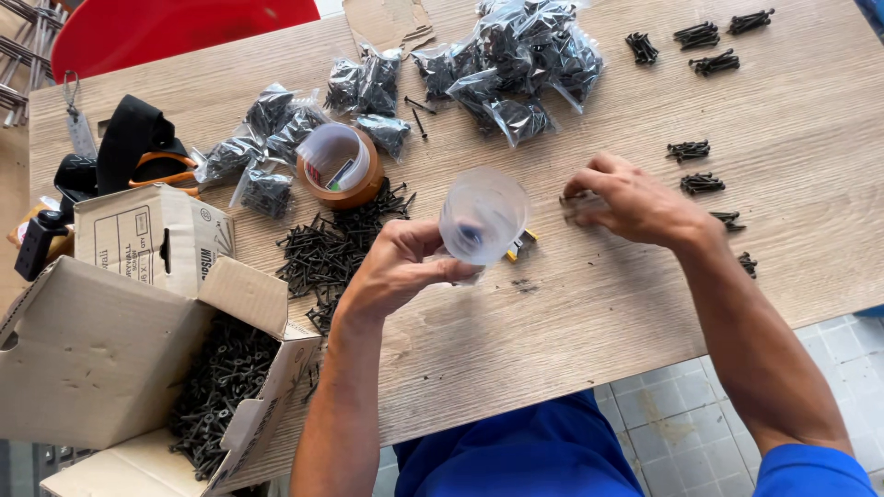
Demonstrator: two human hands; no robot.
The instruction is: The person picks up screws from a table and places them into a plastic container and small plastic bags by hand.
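1. Brown cardboard box [101, 359] of loose black screws, far left; more screws heaped [331, 248] beside it.
2. Left hand [396, 271] closed around small clear plastic bag [482, 216], held mouth-open above wooden table [552, 322].
3. Right hand [635, 202] pinching, seemingly, blurred screws [578, 204].
4. Filled bags [516, 64] piled behind; counted screw bundles [702, 184] unbagged, right.

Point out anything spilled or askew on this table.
Loose black screws lie spilled beside the tape roll. The cardboard box lies tipped on its side, overhanging the table edge, with screws pouring from its open flaps.
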